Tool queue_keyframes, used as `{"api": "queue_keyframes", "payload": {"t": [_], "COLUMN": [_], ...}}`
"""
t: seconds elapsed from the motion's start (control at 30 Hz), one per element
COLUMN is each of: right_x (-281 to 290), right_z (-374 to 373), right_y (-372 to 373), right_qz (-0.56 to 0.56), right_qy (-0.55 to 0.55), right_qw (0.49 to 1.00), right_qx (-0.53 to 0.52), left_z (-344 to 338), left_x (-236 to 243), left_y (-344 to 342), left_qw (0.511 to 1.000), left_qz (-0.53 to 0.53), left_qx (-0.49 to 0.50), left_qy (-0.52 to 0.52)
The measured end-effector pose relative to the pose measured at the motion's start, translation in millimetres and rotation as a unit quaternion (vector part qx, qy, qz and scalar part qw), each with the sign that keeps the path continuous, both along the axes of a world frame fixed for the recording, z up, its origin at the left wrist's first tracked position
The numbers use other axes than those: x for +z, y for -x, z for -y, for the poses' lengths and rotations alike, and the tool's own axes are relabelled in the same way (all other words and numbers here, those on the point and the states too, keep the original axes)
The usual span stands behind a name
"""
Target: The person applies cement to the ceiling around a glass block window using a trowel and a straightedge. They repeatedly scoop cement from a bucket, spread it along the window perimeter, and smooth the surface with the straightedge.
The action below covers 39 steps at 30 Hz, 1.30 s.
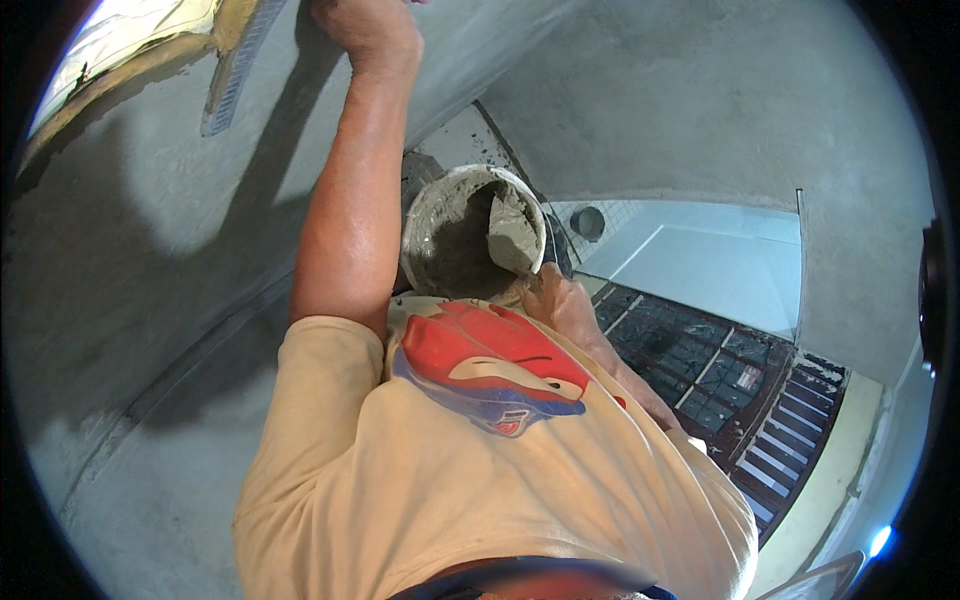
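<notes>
My left arm reaches up along the grey plastered wall, with my left hand (370, 35) at the top edge, its fingers mostly out of sight. A narrow ridged strip (225, 95) is on the wall left of it. A white bucket (425, 205) smeared with grey mortar stands below. Inside it a flat, mortar-coated trowel (510, 225) leans at the right. My right hand (560, 305) is closed at the bucket's near right rim, on what looks like that trowel's handle, partly hidden.
A bright opening (120, 45) is at upper left. Grey walls surround me. At right are a pale panel (700, 260), a small dark round container (587, 223), a dark gridded floor section (690, 370) and a slatted metal piece (790, 430), with a wire-like frame at lower right.
</notes>
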State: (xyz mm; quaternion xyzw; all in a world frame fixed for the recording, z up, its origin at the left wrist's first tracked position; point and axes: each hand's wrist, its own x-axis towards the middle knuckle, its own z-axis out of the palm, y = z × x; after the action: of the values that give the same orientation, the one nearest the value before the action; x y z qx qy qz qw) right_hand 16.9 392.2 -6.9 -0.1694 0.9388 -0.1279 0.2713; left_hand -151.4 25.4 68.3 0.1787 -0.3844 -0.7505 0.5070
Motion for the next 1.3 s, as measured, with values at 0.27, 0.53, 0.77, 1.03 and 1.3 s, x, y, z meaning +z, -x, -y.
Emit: {"api": "queue_keyframes", "payload": {"t": [0.27, 0.53, 0.77, 1.03, 1.3], "right_x": [28, 93, 202, 208, 177], "right_z": [-6, 25, 124, 210, 232], "right_y": [-7, 35, 93, 152, 171], "right_qz": [-0.067, -0.236, -0.213, 0.089, 0.144], "right_qy": [0.003, 0.079, 0.297, 0.629, 0.718], "right_qw": [0.997, 0.966, 0.929, 0.767, 0.68], "right_qx": [0.03, 0.066, 0.064, 0.088, 0.041], "left_z": [1, -8, -19, -35, -31], "left_x": [0, -7, 8, 31, 30], "left_y": [-6, -6, -19, -14, -19], "left_qw": [1.0, 0.997, 0.992, 0.956, 0.945], "left_qz": [0.008, -0.02, -0.058, -0.206, -0.241], "left_qx": [-0.013, -0.068, -0.091, -0.164, -0.178], "left_qy": [0.013, -0.015, -0.061, -0.128, -0.131]}}
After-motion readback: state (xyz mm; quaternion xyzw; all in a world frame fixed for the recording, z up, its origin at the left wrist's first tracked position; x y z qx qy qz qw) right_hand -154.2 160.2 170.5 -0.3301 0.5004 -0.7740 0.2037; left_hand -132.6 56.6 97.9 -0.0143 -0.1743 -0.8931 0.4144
